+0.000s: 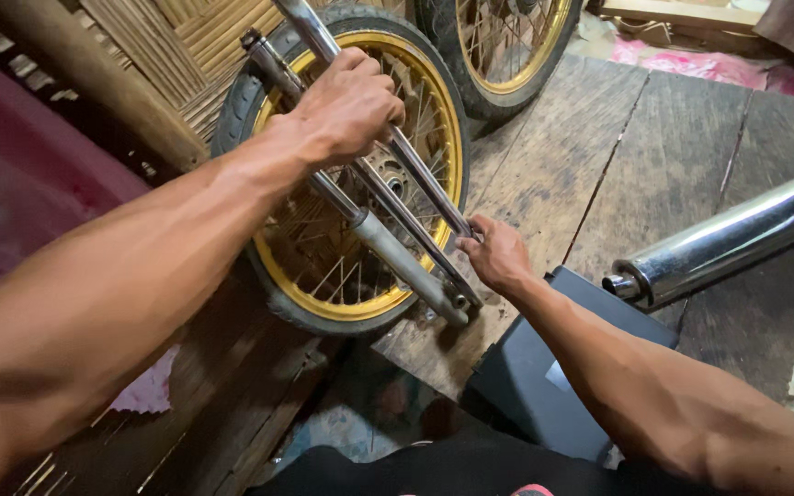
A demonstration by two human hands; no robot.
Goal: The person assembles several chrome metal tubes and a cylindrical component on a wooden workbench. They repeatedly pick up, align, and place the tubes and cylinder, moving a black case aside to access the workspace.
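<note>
Two hands hold a pair of metal fork tubes over a gold-rimmed wheel.

The left hand [346,106] is closed around the upper part of the fork tubes [388,230], which slant across the wheel [323,276] leaning against a bamboo wall [167,46]. The right hand [496,254] pinches one tube near its lower end, fingers closed on it. A chrome exhaust pipe [728,239] lies on the plank floor [599,156] near the right edge, beside a black box [535,367]; a second wheel [507,46] stands behind.
</note>
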